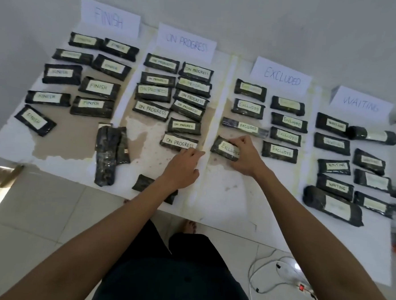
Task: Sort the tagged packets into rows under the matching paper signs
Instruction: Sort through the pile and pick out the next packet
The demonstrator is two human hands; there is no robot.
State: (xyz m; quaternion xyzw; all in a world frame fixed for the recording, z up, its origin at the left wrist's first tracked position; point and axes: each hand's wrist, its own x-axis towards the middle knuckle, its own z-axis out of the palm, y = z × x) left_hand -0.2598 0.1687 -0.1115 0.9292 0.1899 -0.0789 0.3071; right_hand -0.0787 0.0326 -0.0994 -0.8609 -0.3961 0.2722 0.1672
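Four paper signs head the rows on your tabletop (224, 197). Under the FINISH sign (110, 17) lie nine packets, with a loose heap (112, 149) near them. Under the ON PROGRESS sign (187, 42) lie ten; your left hand (184, 164) pinches the near edge of the nearest packet (179, 142). Under the EXCLUDED sign (281, 76) lie eight; your right hand (246, 156) grips the nearest left packet (223, 149). Under the WAITING sign (361, 103) lie at least nine; the right edge blurs.
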